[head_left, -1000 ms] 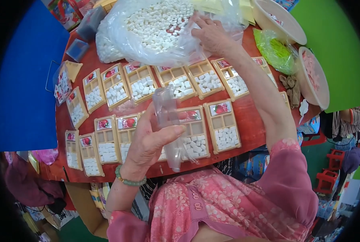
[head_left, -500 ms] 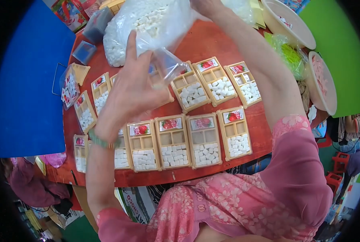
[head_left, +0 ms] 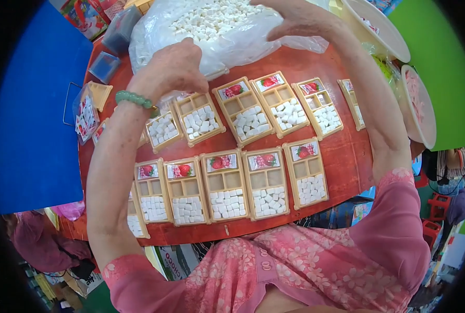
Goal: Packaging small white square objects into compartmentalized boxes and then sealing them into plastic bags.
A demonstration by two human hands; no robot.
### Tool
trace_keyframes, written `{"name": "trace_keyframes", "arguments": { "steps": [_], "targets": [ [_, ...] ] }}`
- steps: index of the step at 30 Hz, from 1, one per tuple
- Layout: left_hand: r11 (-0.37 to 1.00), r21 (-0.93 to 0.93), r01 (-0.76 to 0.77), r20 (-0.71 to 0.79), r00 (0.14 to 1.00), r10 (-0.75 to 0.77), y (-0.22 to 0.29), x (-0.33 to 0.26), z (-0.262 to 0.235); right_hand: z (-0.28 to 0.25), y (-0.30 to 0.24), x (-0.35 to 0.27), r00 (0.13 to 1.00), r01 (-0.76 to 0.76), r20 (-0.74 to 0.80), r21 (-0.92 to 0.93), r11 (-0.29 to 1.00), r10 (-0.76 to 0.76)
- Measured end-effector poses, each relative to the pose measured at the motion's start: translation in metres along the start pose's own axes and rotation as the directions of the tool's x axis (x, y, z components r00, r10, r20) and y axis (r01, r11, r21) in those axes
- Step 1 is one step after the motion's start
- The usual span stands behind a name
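Our left hand [head_left: 175, 65] has moved farther up over the counter [head_left: 347, 172] since half a second ago, and our right hand [head_left: 300, 18] now shows spread above the plastic bag [head_left: 253, 51], which has slumped lower and wider, baring more of the small white pieces [head_left: 211, 21] inside.

We see the bag at the far side, directly between and beyond our hands. The left one lies over its near left edge, fingers curled, thumb toward the right; we cannot tell whether it grips anything. The right one is open over the bag's right part, thumb well apart from the fingers; whether it touches the plastic we cannot tell.

Nearer to us than both hands, tan trays stand in two rows, among them a front tray [head_left: 210, 183] and a back tray [head_left: 257, 104]; each has a strawberry-printed packet at its far end and white pieces in its near compartment. Our left wrist wears a green bead bracelet [head_left: 133, 97]. A pale bowl [head_left: 426, 112] with pink pieces sits at the right edge.
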State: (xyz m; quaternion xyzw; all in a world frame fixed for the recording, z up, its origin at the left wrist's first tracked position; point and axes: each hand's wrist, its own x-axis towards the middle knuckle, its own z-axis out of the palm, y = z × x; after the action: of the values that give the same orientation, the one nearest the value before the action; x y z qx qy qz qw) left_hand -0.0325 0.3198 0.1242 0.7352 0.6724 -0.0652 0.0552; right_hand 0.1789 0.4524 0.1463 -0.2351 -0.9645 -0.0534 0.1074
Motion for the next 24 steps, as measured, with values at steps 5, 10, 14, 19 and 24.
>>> {"name": "trace_keyframes", "arguments": {
  "steps": [5,10,14,19,24],
  "targets": [
    [1.0,-0.018,0.019,-0.169,0.985,-0.022,-0.028,0.005,0.004,0.052,-0.035,0.022,0.93,0.256,-0.294,0.09,0.962,-0.22],
    [0.999,-0.047,0.011,-0.257,0.966,-0.022,-0.031,0.007,0.004,0.099,-0.03,0.023,0.985,0.004,0.164,0.313,0.95,-0.058],
    [0.999,0.03,-0.015,-0.346,0.938,0.024,-0.037,-0.005,0.002,0.11,-0.034,0.018,0.947,-0.015,0.312,0.274,0.962,-0.074],
    [0.995,-0.101,-0.023,-0.236,0.972,-0.001,-0.007,-0.008,-0.024,0.166,0.014,0.046,0.83,0.556,0.318,-0.534,0.637,-0.458],
    [0.979,0.026,-0.201,-0.4,0.896,0.195,-0.042,0.016,0.035,0.178,0.003,0.082,0.884,0.433,0.36,-0.392,0.812,-0.298]
  ]
}}
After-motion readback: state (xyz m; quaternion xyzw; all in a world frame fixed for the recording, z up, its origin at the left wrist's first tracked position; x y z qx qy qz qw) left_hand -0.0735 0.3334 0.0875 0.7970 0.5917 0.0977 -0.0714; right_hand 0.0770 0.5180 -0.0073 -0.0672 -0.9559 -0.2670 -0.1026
